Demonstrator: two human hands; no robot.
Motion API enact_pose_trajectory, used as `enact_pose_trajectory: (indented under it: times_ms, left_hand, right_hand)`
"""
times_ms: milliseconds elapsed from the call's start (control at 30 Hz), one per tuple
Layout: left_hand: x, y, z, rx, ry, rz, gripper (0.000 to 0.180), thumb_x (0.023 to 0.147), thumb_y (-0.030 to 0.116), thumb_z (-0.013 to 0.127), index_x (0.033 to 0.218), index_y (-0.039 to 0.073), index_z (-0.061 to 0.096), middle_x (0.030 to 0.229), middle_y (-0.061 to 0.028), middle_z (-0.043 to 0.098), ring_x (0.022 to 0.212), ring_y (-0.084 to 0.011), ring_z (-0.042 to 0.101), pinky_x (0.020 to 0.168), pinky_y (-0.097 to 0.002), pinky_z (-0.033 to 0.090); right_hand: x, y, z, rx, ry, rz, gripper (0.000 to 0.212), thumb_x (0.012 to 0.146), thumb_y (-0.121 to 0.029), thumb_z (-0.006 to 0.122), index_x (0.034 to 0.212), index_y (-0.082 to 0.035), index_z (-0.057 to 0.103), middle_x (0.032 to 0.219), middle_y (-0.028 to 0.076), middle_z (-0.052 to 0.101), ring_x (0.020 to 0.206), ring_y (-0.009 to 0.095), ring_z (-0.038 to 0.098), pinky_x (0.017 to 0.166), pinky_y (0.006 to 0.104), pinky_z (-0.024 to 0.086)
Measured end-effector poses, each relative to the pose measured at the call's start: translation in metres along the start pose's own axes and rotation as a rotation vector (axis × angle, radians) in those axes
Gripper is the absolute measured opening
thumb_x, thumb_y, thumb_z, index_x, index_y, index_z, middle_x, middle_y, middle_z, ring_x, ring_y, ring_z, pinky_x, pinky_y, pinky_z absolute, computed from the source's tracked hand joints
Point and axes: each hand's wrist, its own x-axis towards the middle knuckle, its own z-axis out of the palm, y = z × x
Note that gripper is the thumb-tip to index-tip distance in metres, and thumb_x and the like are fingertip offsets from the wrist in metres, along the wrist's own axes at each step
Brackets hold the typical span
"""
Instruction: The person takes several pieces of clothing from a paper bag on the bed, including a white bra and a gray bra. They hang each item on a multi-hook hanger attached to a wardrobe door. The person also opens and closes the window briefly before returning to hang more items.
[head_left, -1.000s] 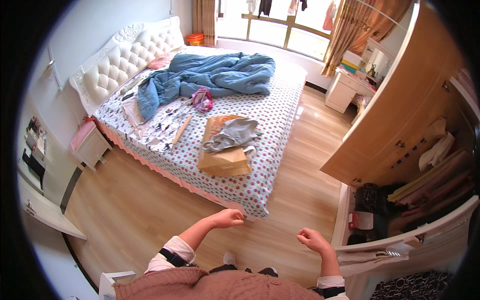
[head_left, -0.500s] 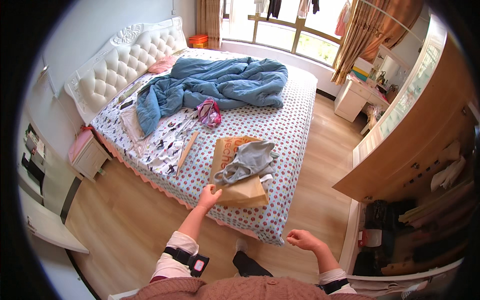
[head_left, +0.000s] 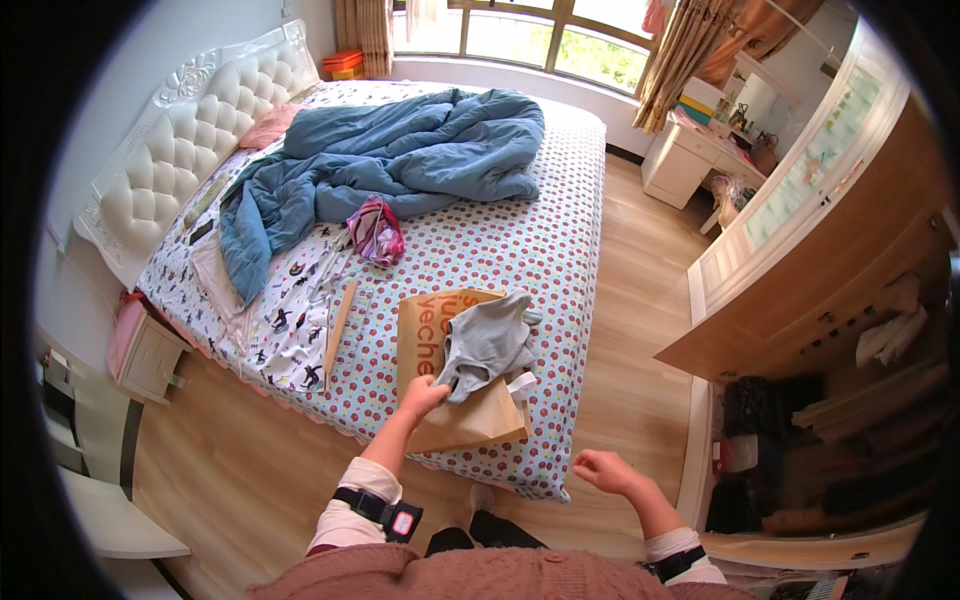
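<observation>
My left hand (head_left: 426, 398) is closed on the lower edge of a grey tank top (head_left: 487, 340), pinching it near its straps. The top lies crumpled over a brown paper bag (head_left: 470, 421) that rests flat near the bed's foot corner. Something white peeks out from beneath the top, beside the bag. My right hand (head_left: 608, 471) hangs over the floor just off the bed corner, its fingers curled in with nothing visible in them. A pink and purple cloth bundle (head_left: 376, 232) sits farther up the bed (head_left: 565, 240).
A blue quilt (head_left: 390, 150) is heaped across the bed's far half. Left of the bag lies a thin wooden strip (head_left: 341, 335). On the right, a wardrobe door (head_left: 800, 290) stands ajar beside hanging dark clothes (head_left: 765, 440). A white nightstand (head_left: 150, 355) is at the left.
My left hand has moved onto the grey tank top and closed on it; the top's shape has shifted. The view has moved, while my right hand stays about where it was.
</observation>
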Motion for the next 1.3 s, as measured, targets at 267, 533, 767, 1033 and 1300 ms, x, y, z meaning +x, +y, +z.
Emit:
enact_pose_trajectory:
  times_ms: [267, 533, 767, 1033, 1300]
  left_hand:
    - [-0.106, 0.15, 0.024, -0.341, -0.658, 0.534, 0.029, 0.079, 0.025, 0.066, 0.097, 0.003, 0.058, 0.083, -0.0026, 0.062, 0.072, -0.0072, 0.057, 0.063, -0.0227, 0.045]
    - [-0.169, 0.191, 0.014, -0.35, -0.842, 0.553, 0.019, 0.085, 0.024, 0.059, 0.083, 0.004, 0.059, 0.073, -0.0032, 0.061, 0.056, -0.0112, 0.058, 0.051, -0.0226, 0.048]
    - [-0.166, 0.217, -0.019, -0.023, -0.862, 0.779, 0.013, 0.078, 0.012, 0.065, 0.083, 0.004, 0.056, 0.063, 0.0016, 0.052, 0.052, -0.0055, 0.048, 0.046, -0.0189, 0.037]
    - [-0.164, 0.222, 0.032, 0.402, -0.772, 1.395, 0.019, 0.07, -0.004, 0.053, 0.086, 0.005, 0.056, 0.08, -0.0076, 0.053, 0.077, -0.0206, 0.055, 0.066, -0.0294, 0.045]
    - [-0.215, 0.215, 0.094, 0.233, -0.712, 1.459, 0.026, 0.07, -0.009, 0.049, 0.09, 0.005, 0.057, 0.086, -0.0089, 0.056, 0.082, -0.0236, 0.056, 0.068, -0.0297, 0.045]
  right_hand:
    - [0.008, -0.108, -0.009, -0.077, 0.618, -0.538, 0.047, 0.075, -0.016, 0.067, 0.114, -0.001, 0.047, 0.109, 0.018, 0.052, 0.098, 0.031, 0.053, 0.083, 0.0379, 0.043]
    - [-0.064, -0.122, -0.001, 0.717, 0.703, -0.337, 0.012, 0.086, -0.014, 0.058, 0.095, -0.005, 0.057, 0.079, 0.001, 0.058, 0.073, 0.007, 0.051, 0.069, 0.0248, 0.044]
    - [-0.206, -0.093, -0.017, 1.171, 1.193, -0.367, 0.006, 0.09, -0.012, 0.05, 0.093, -0.009, 0.053, 0.07, 0.001, 0.054, 0.064, 0.01, 0.052, 0.062, 0.0239, 0.044]
    - [-0.324, -0.108, 0.028, 1.027, 1.406, -0.17, 0.002, 0.087, -0.006, 0.051, 0.088, -0.008, 0.05, 0.059, -0.001, 0.044, 0.05, 0.008, 0.042, 0.05, 0.0239, 0.037]
    - [-0.377, -0.129, 0.06, 0.94, 1.483, -0.029, 0.012, 0.085, -0.014, 0.057, 0.09, -0.005, 0.052, 0.056, 0.001, 0.047, 0.044, 0.009, 0.044, 0.04, 0.0204, 0.037]
